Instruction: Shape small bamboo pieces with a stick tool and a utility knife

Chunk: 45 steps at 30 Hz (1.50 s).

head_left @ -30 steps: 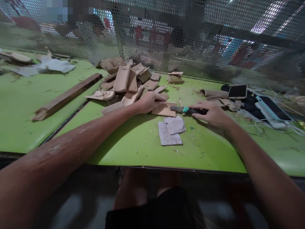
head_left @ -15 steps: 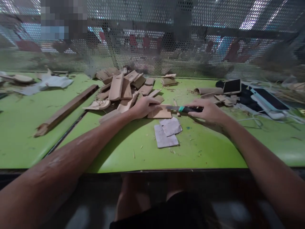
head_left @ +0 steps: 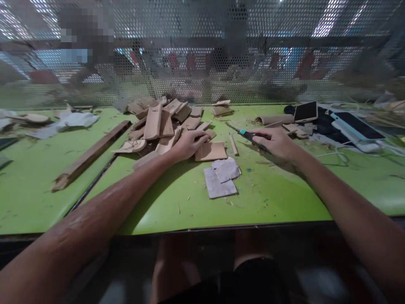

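My left hand [head_left: 191,144] rests at the left end of a small flat wooden piece [head_left: 211,152], its fingers bent over that edge and gripping it against the table. My right hand [head_left: 276,142] is closed around the black and teal handle of a knife [head_left: 248,135]. The thin blade points up and left, apart from the wood. Between the piece and the knife lies a pencil-like stick [head_left: 233,145]. Two overlapping scraps of grey sandpaper-like sheet [head_left: 221,185] lie just in front of the piece.
Behind my left hand is a heap of curved wooden pieces [head_left: 153,122]. A long wooden bar [head_left: 91,154] lies to the left. On the right are a phone [head_left: 306,112], a light-blue-cased device [head_left: 359,126] and white cables. A perforated metal screen [head_left: 190,84] stands behind the green table [head_left: 177,219].
The knife blade has come off the wooden piece and turned to point up and away. My right hand has shifted slightly right, while my left hand stays on the wood.
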### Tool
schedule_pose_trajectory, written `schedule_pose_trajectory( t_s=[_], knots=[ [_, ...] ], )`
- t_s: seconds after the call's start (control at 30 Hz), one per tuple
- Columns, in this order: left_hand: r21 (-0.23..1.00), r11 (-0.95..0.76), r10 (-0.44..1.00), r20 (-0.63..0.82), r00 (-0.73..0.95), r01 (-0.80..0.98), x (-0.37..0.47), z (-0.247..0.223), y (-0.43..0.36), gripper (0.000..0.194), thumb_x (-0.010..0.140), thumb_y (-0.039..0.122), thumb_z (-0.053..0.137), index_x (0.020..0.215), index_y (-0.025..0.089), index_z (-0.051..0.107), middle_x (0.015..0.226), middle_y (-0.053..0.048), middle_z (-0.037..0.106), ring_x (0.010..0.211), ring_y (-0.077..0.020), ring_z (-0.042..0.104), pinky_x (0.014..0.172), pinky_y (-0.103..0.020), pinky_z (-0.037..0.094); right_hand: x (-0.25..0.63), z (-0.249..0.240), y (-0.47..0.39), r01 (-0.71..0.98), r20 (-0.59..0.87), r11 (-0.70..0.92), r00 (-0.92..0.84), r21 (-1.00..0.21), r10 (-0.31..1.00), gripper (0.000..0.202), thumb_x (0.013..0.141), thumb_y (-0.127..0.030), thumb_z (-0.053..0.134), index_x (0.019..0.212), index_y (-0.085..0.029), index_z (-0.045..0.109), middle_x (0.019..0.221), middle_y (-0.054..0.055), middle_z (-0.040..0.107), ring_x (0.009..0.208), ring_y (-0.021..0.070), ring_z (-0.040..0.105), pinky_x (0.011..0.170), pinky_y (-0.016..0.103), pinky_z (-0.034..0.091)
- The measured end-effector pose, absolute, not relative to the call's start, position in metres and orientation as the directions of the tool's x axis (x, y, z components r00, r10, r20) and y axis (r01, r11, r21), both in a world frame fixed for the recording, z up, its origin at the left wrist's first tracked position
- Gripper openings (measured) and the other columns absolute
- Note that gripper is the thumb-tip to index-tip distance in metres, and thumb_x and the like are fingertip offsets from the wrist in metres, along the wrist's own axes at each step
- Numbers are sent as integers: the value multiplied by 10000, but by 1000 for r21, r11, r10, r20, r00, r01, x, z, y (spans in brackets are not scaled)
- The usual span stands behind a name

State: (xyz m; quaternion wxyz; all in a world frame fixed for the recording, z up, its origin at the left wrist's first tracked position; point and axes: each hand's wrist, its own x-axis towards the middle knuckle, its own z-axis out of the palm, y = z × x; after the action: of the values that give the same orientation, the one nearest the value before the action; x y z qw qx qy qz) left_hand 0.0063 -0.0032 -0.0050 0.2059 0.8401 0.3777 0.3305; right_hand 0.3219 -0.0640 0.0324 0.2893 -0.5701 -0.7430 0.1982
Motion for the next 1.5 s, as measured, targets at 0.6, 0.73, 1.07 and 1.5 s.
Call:
schedule_pose_trajectory(
  t_s=[0.6,0.73,1.07,1.5],
  knots=[
    [601,-706,663,377,647,375,5,0,-7,436,857,475,713,1153,156,731,1171,-123,727,1077,-231,669,949,-341,547,322,28,-60,607,145,167,-86,-777,986,340,962,-376,627,1215,-177,736,770,71,704,556,148,598,497,272,513],
    [520,-777,573,353,739,355,3,0,-7,581,812,565,770,1233,168,715,1325,-160,612,1275,-297,571,1096,-413,487,324,28,-60,663,95,179,-161,-727,982,363,957,-472,632,1165,-206,767,785,77,728,573,172,615,523,304,497],
    [504,-783,545,277,791,364,2,3,-7,618,853,620,716,1274,169,722,1293,-152,566,1252,-311,550,1144,-460,442,331,36,-60,814,132,315,-289,-487,948,400,885,-569,675,982,-212,825,886,95,771,736,245,653,655,365,465],
    [563,-735,617,324,717,378,4,6,-13,425,984,501,553,1133,169,774,1156,-121,623,1106,-245,612,1007,-388,504,331,27,-56,749,166,203,-125,-630,978,485,913,-630,652,977,-165,776,692,69,670,558,163,552,556,316,394]
  ],
)
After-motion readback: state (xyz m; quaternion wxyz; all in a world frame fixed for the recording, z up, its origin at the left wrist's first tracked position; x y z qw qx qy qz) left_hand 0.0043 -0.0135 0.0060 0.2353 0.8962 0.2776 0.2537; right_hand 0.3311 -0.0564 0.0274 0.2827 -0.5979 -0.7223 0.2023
